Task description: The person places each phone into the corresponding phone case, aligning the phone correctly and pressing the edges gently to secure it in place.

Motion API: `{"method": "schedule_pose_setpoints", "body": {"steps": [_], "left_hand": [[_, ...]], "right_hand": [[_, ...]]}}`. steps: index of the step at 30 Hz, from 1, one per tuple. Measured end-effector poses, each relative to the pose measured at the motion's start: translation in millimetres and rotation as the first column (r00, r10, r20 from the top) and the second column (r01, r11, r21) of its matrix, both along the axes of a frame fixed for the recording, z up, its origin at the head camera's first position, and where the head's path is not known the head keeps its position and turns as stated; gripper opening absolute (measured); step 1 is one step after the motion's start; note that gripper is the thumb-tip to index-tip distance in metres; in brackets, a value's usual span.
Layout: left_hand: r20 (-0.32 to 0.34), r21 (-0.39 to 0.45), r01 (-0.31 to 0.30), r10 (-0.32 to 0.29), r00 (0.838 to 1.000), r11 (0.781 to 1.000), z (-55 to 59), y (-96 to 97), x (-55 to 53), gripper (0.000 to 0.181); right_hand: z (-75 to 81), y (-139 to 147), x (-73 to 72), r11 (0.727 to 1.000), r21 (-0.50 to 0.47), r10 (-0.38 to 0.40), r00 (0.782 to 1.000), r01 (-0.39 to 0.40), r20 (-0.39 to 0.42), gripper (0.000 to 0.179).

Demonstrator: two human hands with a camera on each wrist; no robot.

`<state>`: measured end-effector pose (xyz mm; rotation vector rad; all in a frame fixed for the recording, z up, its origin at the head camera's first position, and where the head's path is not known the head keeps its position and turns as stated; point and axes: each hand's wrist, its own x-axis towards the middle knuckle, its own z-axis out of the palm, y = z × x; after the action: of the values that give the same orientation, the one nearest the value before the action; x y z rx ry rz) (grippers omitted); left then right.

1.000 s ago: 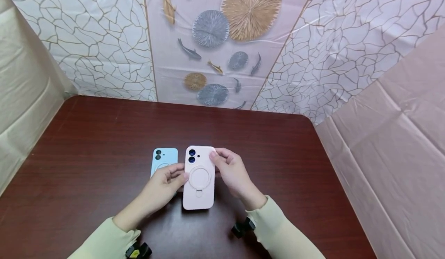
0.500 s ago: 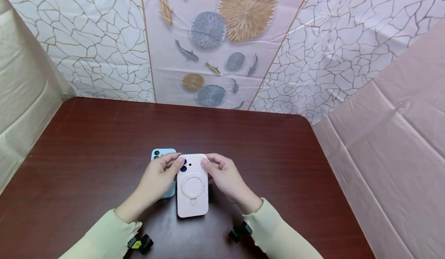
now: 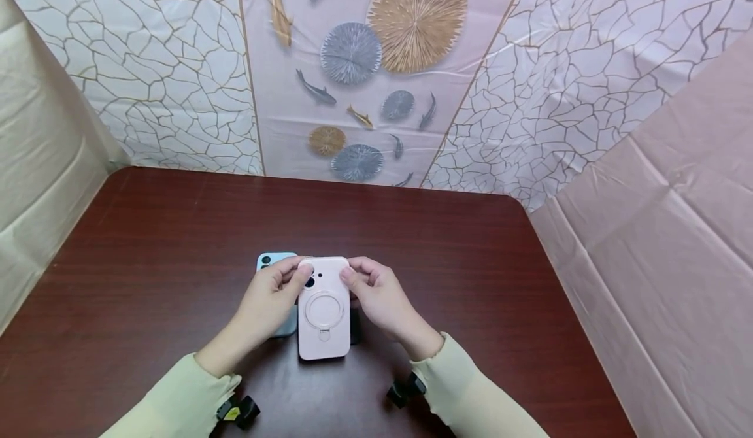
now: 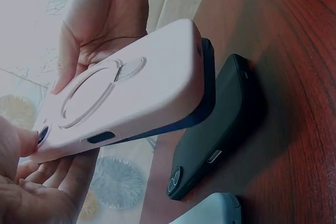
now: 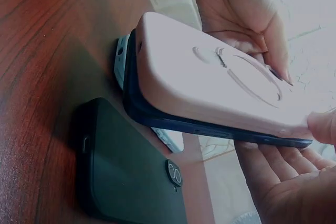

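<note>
Both hands hold a pink phone case (image 3: 325, 343) with a round ring stand on its back, raised over the table. A dark blue phone-shaped slab (image 5: 157, 120) lies against its underside; at the lower end the two stand slightly apart. My left hand (image 3: 265, 302) pinches the upper left corner, its thumb by the camera holes. The upper right corner is pinched by my right hand (image 3: 385, 301), thumb on the back and fingers beneath. Under the case lies a black phone-shaped piece (image 5: 126, 166) with two camera rings, mostly hidden in the head view.
A light blue phone-shaped piece (image 3: 286, 325) with two camera rings lies left of the black one, partly behind my left hand. Dark red-brown wood forms the tabletop (image 3: 470, 261). Patterned cloth (image 3: 176, 98) hangs at the back, plain cloth at both sides.
The pink case has shifted left and a little toward me. My left hand has moved from its side up to the top left corner. Lately the case's near end has tilted slightly.
</note>
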<state>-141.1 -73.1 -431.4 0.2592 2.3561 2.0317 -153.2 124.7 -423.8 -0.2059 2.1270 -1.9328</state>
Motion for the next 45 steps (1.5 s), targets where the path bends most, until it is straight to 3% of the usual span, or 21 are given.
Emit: {"method": "schedule_pose_setpoints", "body": {"steps": [7, 11, 15, 18, 20, 26, 31, 37, 45], "left_hand": [[0.096, 0.033, 0.102, -0.104, 0.990, 0.994, -4.5, 2.5, -1.1, 0.044], [0.078, 0.077, 0.129, -0.135, 0.988, 0.989, -3.6, 1.7, -0.2, 0.052], [0.000, 0.120, 0.062, -0.062, 0.998, 0.991, -2.6, 0.9, -0.1, 0.049], [-0.043, 0.130, 0.005, 0.000, 0.999, 0.992, -3.4, -0.7, -1.5, 0.045], [-0.053, 0.130, -0.009, 0.016, 0.998, 0.991, -3.9, -1.8, -2.6, 0.045], [-0.051, 0.049, -0.018, 0.021, 0.998, 0.999, -2.5, -2.2, -3.4, 0.046], [-0.038, 0.037, -0.031, 0.032, 0.999, 0.999, -2.0, -0.4, -1.2, 0.047], [-0.006, 0.062, 0.021, -0.021, 1.000, 0.998, -4.1, -3.7, -0.6, 0.052], [0.131, 0.065, 0.039, -0.048, 0.990, 0.997, -2.7, -8.0, -2.4, 0.036]], "right_hand": [[1.1, 1, 0.1, 0.999, 0.045, -0.014, 0.999, 0.016, -0.036, 0.028], [1.7, 0, 1.7, 0.999, 0.042, -0.028, 1.000, 0.027, 0.009, 0.030], [2.2, 2, 5.8, 0.991, 0.131, 0.023, 0.997, -0.032, 0.067, 0.031], [-0.5, 5, 8.5, 0.963, 0.242, 0.107, 0.993, -0.117, 0.054, 0.033], [-3.2, 5, 9.3, 0.946, 0.292, 0.141, 0.990, -0.138, 0.010, 0.031], [-3.2, 2, 9.6, 0.915, 0.392, 0.167, 0.974, -0.095, -0.153, 0.024], [1.6, 0, 10.5, 0.923, 0.370, 0.173, 0.971, -0.102, -0.165, 0.022], [0.0, 1, 8.9, 0.929, 0.352, 0.168, 0.976, -0.110, -0.138, 0.021], [-3.7, 7, 5.9, 0.951, 0.304, 0.098, 0.989, -0.061, -0.109, 0.021]]}}
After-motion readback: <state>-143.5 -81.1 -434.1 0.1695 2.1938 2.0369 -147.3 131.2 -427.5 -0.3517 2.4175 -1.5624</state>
